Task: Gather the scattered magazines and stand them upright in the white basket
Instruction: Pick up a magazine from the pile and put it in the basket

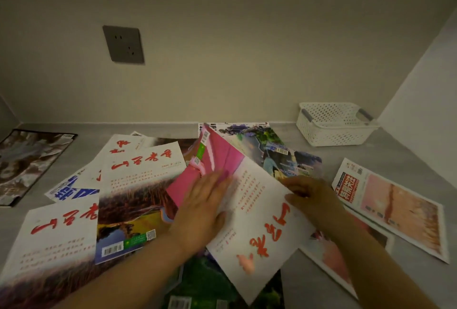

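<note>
Several magazines lie scattered and overlapping on the grey counter [408, 157]. A pink-and-white magazine with red script [257, 209] sits tilted on top of the pile in the middle. My left hand [205, 207] lies flat on it with fingers spread. My right hand [309, 197] curls over its right edge, fingers bent around the cover. The white perforated basket [333, 133] stands empty at the back right, apart from both hands. White magazines with red script [146, 167] lie to the left.
A dark-covered magazine [27, 162] lies alone at the far left. Two pinkish magazines [400, 207] lie at the right. A grey wall socket [123, 45] sits above the counter. A white side wall [425, 110] closes the right side behind the basket.
</note>
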